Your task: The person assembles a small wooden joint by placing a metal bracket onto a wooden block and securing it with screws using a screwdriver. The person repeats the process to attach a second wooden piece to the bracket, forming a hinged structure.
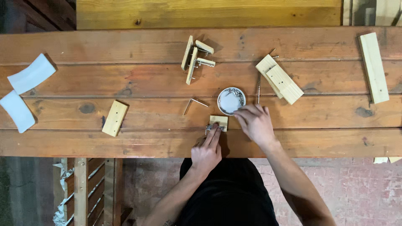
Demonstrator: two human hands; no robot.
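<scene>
Near the workbench's [293, 142] front edge, left hand [206, 154] fingertips pinched small metal hardware [210, 127] against small square pale wood block [219, 122], right hand [254, 122] curled just beside, grip unclear.

Small pale wood block [219, 121]: squarish, lies flat on the table near its front edge, just below a round white dish [231, 101]. Small metal fitting [210, 127] sits at the block's lower left corner. Dish holds loose metal screws, upright, touching nothing else
</scene>
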